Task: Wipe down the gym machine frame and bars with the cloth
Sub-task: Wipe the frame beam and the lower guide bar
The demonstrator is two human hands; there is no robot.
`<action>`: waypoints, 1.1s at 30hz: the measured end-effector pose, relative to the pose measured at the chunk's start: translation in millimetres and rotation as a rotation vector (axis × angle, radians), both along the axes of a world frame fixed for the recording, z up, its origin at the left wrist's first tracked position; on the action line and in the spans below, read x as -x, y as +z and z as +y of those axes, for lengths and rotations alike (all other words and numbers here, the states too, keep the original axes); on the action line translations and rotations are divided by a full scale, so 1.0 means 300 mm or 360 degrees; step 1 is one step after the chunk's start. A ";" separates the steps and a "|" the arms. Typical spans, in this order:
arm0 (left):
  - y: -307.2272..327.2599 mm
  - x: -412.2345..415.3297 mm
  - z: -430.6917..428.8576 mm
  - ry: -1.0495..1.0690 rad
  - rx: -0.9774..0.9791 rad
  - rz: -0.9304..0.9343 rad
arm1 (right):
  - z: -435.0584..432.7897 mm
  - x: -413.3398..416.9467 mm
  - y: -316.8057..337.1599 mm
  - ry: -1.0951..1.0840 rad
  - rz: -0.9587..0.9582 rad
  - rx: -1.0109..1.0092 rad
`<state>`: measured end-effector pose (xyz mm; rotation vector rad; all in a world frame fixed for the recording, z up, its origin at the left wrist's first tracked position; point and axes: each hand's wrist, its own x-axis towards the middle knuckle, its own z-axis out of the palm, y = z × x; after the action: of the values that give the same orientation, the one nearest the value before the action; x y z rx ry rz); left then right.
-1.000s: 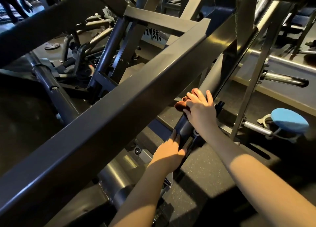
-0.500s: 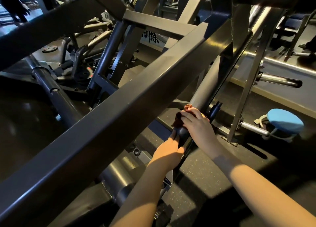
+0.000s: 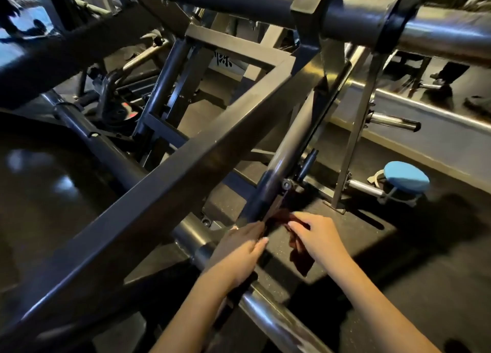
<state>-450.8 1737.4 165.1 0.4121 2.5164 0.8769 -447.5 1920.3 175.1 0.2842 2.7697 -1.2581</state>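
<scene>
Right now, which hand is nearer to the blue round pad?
The right hand, holding the cloth. The blue pad lies to its right, farther ahead; the left hand is further left, at the lower end of the slanted bar.

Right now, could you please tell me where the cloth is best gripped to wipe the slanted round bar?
Probably the bunched upper part of the cloth, taken from the right, where the right hand holds it; its tail hangs loose below, and the round bar blocks the left.
</scene>
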 end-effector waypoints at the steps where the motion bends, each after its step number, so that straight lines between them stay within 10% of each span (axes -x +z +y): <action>1: 0.001 -0.030 -0.010 -0.0028 0.0056 0.0009 | -0.018 -0.047 0.001 0.0019 0.0002 -0.0032; 9: -0.032 -0.152 -0.119 -0.0130 0.0070 0.0022 | -0.206 -0.283 0.015 -0.0138 -0.0115 -0.0045; 14: -0.047 -0.158 -0.173 -0.0292 0.0265 0.0431 | -0.282 -0.405 -0.018 -0.0176 0.0031 -0.0922; 33: -0.103 -0.106 -0.204 -0.0518 0.0418 0.0687 | -0.305 -0.608 -0.142 -0.0496 0.0409 -0.1260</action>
<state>-418.9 1676.1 134.1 0.9744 2.7796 0.3522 -265.2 1828.6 132.6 0.6574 3.4197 -0.1510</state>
